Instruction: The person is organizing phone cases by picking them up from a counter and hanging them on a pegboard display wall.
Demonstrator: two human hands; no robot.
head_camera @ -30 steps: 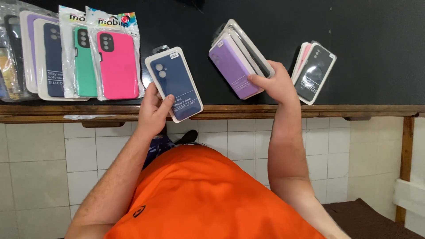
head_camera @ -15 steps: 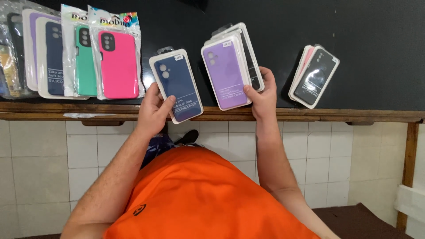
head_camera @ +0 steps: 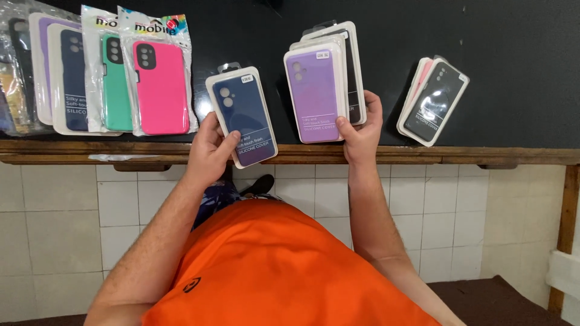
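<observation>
Black counter [head_camera: 513, 36]; left hand [head_camera: 208, 151] grips navy case [head_camera: 241, 118]; right hand [head_camera: 360, 130] grips purple stack [head_camera: 317, 96]

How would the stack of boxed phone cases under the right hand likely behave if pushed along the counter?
The stack holds several flat packs, fanned unevenly, so it would probably shear apart rather than slide as one. The glossy fronts look slippery. The right hand grips only its lower corner, so the top lilac pack may pivot.

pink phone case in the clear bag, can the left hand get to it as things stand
Probably not right away: the left hand is gripping the navy phone case. The pink phone case lies just beside it, uncovered on the black counter.
</observation>
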